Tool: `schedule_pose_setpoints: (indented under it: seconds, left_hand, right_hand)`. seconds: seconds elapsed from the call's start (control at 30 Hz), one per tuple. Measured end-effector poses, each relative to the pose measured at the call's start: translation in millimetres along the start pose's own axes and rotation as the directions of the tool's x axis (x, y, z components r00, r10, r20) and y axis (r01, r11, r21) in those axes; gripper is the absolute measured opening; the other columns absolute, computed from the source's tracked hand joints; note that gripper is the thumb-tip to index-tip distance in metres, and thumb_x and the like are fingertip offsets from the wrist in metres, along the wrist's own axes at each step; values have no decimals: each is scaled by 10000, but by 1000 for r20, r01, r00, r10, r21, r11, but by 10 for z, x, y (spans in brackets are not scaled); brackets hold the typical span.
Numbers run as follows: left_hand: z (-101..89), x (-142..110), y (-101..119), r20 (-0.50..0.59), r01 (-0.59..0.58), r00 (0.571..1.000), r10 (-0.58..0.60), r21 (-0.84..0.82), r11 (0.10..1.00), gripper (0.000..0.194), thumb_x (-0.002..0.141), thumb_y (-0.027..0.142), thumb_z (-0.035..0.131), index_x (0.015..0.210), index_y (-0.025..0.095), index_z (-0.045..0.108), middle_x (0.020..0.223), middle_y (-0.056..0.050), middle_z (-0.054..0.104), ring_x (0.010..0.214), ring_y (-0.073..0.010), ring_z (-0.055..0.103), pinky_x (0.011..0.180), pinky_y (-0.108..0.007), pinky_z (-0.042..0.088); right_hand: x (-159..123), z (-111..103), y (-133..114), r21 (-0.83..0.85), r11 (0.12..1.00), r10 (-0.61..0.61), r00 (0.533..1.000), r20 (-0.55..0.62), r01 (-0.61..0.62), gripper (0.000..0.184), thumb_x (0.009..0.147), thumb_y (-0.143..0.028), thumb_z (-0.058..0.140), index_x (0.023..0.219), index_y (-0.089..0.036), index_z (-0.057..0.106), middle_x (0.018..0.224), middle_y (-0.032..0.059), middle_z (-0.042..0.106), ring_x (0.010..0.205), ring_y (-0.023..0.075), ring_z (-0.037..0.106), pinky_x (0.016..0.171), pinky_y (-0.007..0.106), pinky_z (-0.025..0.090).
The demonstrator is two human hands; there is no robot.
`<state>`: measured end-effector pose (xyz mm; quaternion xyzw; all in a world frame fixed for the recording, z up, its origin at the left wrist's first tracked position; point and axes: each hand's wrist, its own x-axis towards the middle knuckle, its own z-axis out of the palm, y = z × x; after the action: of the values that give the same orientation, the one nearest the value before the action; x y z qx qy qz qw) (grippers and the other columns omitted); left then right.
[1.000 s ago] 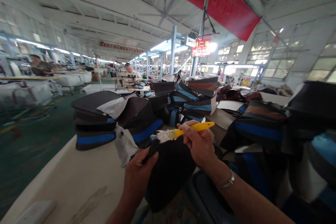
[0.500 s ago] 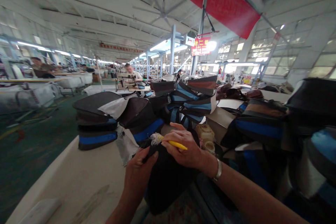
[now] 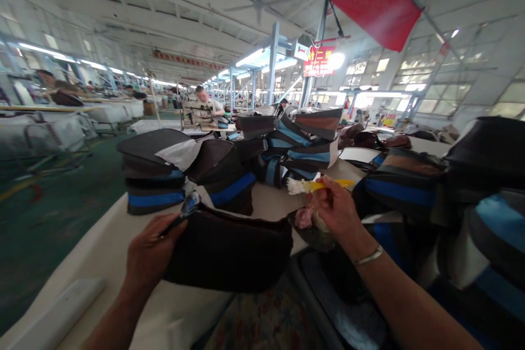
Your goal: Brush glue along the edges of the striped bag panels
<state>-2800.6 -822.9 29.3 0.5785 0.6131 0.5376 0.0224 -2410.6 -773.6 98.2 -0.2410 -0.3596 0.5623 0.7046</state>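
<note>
My left hand (image 3: pixel 153 246) is closed on the left edge of a black fabric piece (image 3: pixel 229 251), which hangs lengthwise in front of me with a bent upper edge. It looks like a part of a bag. A crumpled shiny bit shows at its upper left corner. Between the fingers of my right hand (image 3: pixel 337 209) is a brush with a yellow handle (image 3: pixel 345 182) and pale, frayed bristles (image 3: pixel 294 186) pointing left. The brush is apart from the fabric. Beneath that hand stands a dark container (image 3: pixel 318 239), partly hidden, with a pinkish lump (image 3: pixel 303 217) by its rim.
Stacked black bag parts with blue bands (image 3: pixel 156 199) stand on the pale table (image 3: pixel 270 199) at the left, and more with light-blue bands (image 3: pixel 307 154) behind. Another heap (image 3: pixel 404 188) fills the right. A white block (image 3: pixel 61 311) lies front left. A person (image 3: pixel 209 103) sits at a sewing machine beyond.
My right hand has moved right with the brush, away from the fabric and over the container. My left hand has moved left and lower, and the fabric piece now lies stretched broadside.
</note>
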Motion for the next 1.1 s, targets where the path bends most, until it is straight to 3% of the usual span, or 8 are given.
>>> schedule_pose_setpoints:
  seconds: [0.1, 0.23, 0.33, 0.4, 0.5, 0.67, 0.83, 1.1]
  left_hand:
    - [-62, 133, -326, -77, 34, 997, -15, 248, 968, 470, 852, 576, 507, 1027, 188, 708, 1050, -32, 661, 1082, -274, 593, 1033, -472, 425]
    - [29, 68, -381, -15, 132, 990, -137, 379, 916, 532, 872, 549, 513, 1269, 205, 589, 1201, -97, 561, 1134, -356, 549, 952, -556, 456]
    - [200, -327, -176, -139, 183, 980, -146, 312, 932, 664, 877, 554, 514, 1411, 175, 402, 1350, -175, 444, 1193, -333, 510, 945, -502, 488]
    - [377, -727, 19, -190, 97, 980, -54, 225, 969, 697, 847, 595, 550, 1362, 144, 420, 1298, -181, 468, 1169, -309, 520, 942, -473, 500]
    - [704, -1269, 328, -18, -156, 987, 161, 167, 974, 787, 711, 679, 668, 1252, 141, 475, 1170, -156, 526, 1098, -310, 543, 902, -475, 519]
    - [1028, -1423, 615, -143, -43, 988, 50, 47, 998, 831, 680, 605, 747, 1284, 135, 425, 1155, -157, 515, 1066, -299, 559, 823, -439, 550]
    - [843, -1177, 650, -102, -51, 994, 46, -42, 998, 489, 896, 415, 570, 1300, 151, 493, 1093, -114, 555, 1026, -224, 576, 887, -374, 521]
    - [442, -1036, 670, 38, 111, 994, -106, -173, 979, 494, 862, 409, 578, 1309, 201, 564, 1126, -53, 610, 1035, -196, 595, 927, -311, 489]
  right_hand:
    - [-127, -192, 324, 236, 921, 306, 951, 53, -309, 141, 809, -269, 688, 717, -183, 625, 449, -101, 452, 384, 36, 322, 866, 415, 547]
    - [-452, -100, 893, 421, 767, 472, 870, 143, -485, 170, 857, -298, 651, 727, -192, 626, 457, -113, 443, 401, 37, 328, 985, 562, 459]
    - [-604, 40, 1156, 495, 695, 508, 843, 177, -522, 194, 874, -301, 627, 719, -184, 637, 438, -110, 422, 396, 40, 313, 985, 522, 469]
    - [-655, 111, 1227, 525, 665, 525, 833, 176, -530, 221, 882, -291, 606, 696, -174, 629, 433, -104, 420, 389, 40, 301, 977, 492, 481]
    - [-718, 220, 1242, 538, 658, 533, 830, 161, -527, 243, 893, -291, 577, 688, -167, 619, 439, -96, 441, 377, 40, 296, 981, 491, 482]
    - [-804, 394, 1241, 514, 658, 537, 822, 191, -550, 245, 875, -285, 593, 664, -162, 618, 409, -93, 426, 366, 41, 313, 1006, 508, 468]
    - [-743, 399, 1089, 437, 679, 525, 806, 273, -590, 181, 838, -282, 646, 708, -156, 645, 438, -105, 430, 369, 25, 287, 999, 507, 481]
    - [-743, 793, 513, 0, 973, 227, 950, 214, -233, 154, 801, -246, 702, 758, -175, 573, 422, -105, 470, 341, 16, 277, 657, 267, 553]
